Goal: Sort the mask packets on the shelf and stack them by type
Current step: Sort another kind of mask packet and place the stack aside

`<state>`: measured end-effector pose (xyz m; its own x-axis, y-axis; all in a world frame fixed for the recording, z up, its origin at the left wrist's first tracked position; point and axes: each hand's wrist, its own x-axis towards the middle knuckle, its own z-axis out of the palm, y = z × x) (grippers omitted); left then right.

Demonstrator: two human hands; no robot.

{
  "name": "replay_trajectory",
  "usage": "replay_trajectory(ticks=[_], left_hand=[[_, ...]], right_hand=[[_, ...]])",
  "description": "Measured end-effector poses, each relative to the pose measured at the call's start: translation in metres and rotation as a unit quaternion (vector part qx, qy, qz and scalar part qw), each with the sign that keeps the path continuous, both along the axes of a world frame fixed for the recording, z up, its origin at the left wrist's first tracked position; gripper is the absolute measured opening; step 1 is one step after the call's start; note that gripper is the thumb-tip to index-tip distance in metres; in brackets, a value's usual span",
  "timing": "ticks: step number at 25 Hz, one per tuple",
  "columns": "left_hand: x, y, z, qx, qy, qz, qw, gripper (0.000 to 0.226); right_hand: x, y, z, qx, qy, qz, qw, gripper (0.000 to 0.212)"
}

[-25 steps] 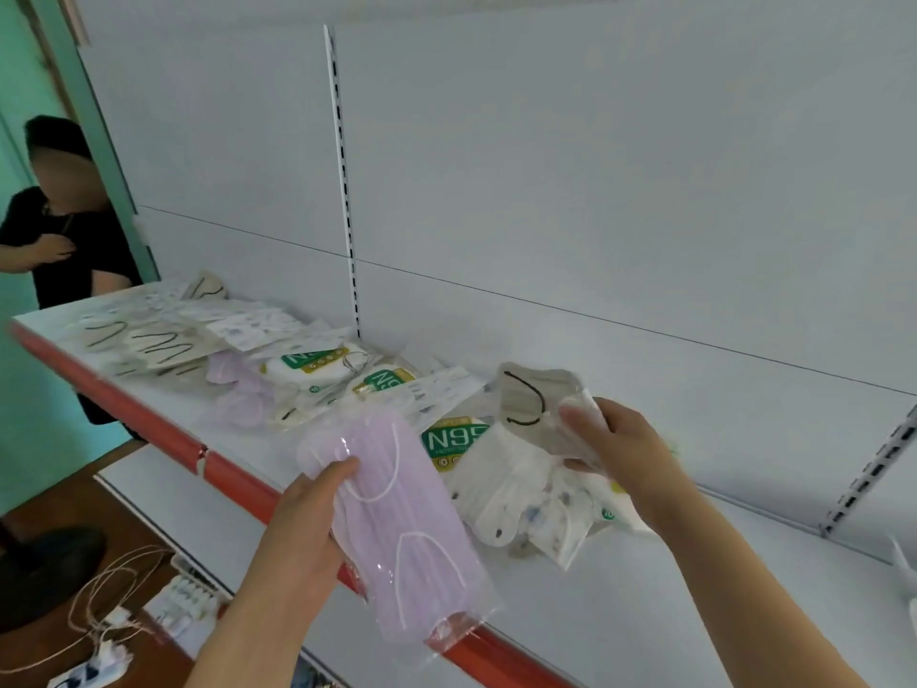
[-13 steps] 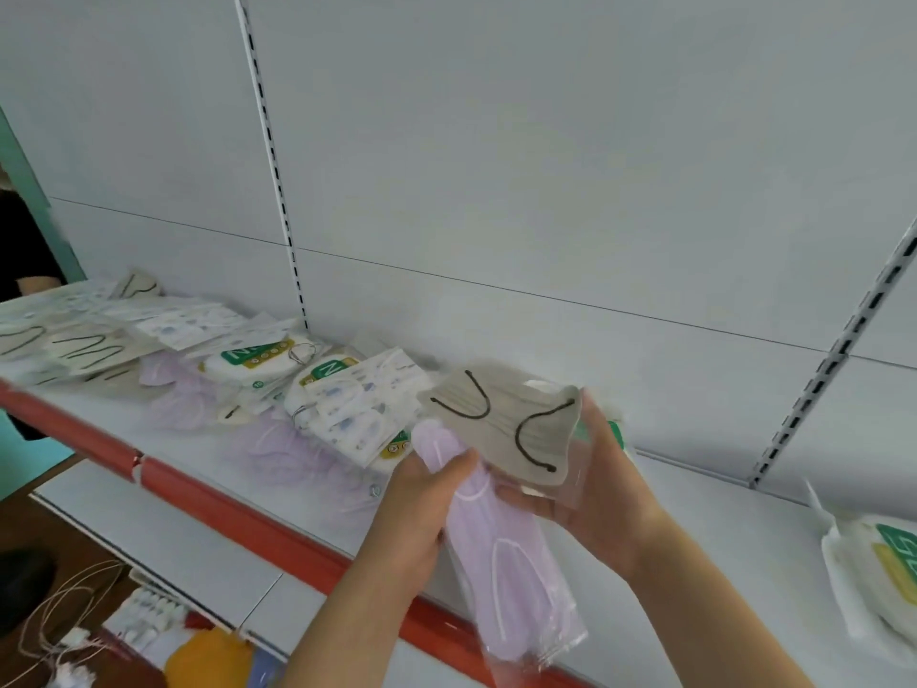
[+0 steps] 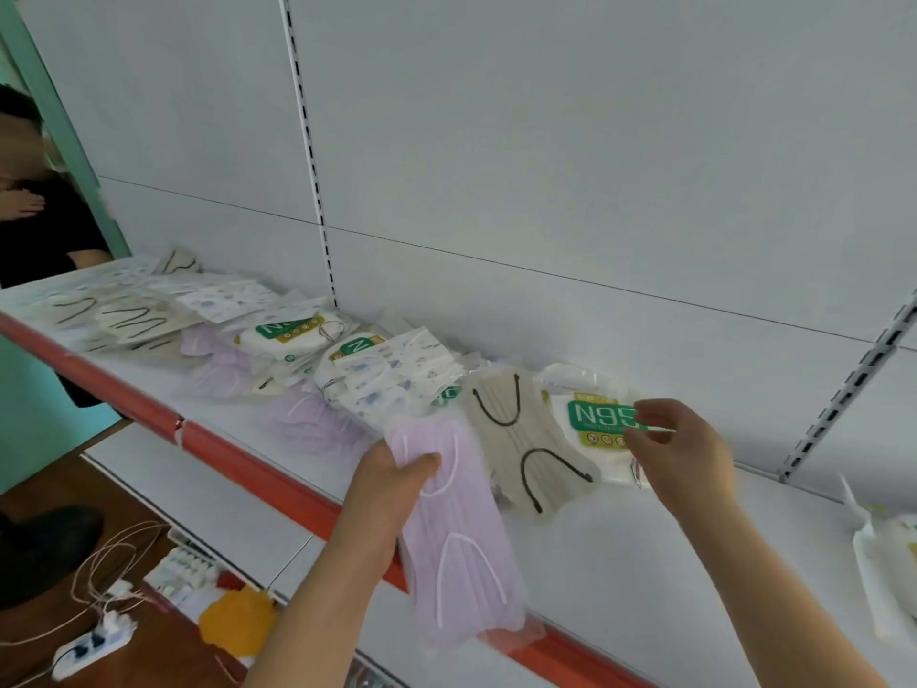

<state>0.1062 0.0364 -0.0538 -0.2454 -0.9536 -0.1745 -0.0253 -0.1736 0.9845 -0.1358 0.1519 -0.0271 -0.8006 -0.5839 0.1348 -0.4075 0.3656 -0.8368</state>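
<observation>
Here, the white shelf [image 3: 620, 553] with its red front edge runs from far left to lower right, both ends cut off by the frame. A row of clear, glossy mask packets [image 3: 307, 360] overlaps along its back; the farthest ones are blurred and their print cannot be read. At the right border a white packet [image 3: 883, 578] is only partly in view. The lilac mask packet [image 3: 461, 533], flat, pleated, with thin white ear loops, overhangs the shelf edge; the left hand [image 3: 392, 489] grips its upper left corner, thumb curled on top. Just right of it lies the beige mask packet [image 3: 526, 439] with black ear loops, flat on the shelf. The right hand [image 3: 680, 449] pinches the right edge of the N95 packet [image 3: 595, 424], partly covering its green label.
</observation>
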Motion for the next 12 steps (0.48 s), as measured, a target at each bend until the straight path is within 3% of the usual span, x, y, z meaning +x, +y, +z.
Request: replay_trajectory(ticks=[2, 4, 5, 7, 8, 11, 12], left_hand=[[0.027, -0.014, 0.000, -0.003, 0.016, 0.070, 0.997, 0.018], [0.050, -0.022, -0.002, -0.001, 0.036, 0.127, 0.991, 0.016], [0.058, -0.023, -0.003, -0.001, 0.039, 0.145, 0.989, 0.016], [0.069, -0.022, -0.006, 0.004, 0.040, 0.174, 0.984, 0.018], [0.072, -0.020, -0.006, 0.007, 0.044, 0.179, 0.983, 0.020], [0.079, -0.020, -0.011, 0.012, 0.066, 0.181, 0.981, 0.019], [0.079, -0.018, -0.012, 0.016, 0.072, 0.177, 0.981, 0.018]], right_hand=[[0.040, -0.020, -0.005, -0.032, 0.253, 0.029, 0.967, 0.029], [0.081, -0.047, -0.010, -0.052, 0.382, 0.160, 0.909, 0.034], [0.099, -0.060, -0.014, 0.009, 0.415, 0.219, 0.883, 0.050], [0.113, -0.080, -0.019, 0.191, 0.414, 0.276, 0.846, 0.078], [0.108, -0.085, -0.020, 0.235, 0.383, 0.281, 0.848, 0.072], [0.086, -0.076, -0.008, 0.137, 0.266, 0.254, 0.920, 0.017], [0.077, -0.071, -0.006, 0.100, 0.218, 0.244, 0.940, 0.024]])
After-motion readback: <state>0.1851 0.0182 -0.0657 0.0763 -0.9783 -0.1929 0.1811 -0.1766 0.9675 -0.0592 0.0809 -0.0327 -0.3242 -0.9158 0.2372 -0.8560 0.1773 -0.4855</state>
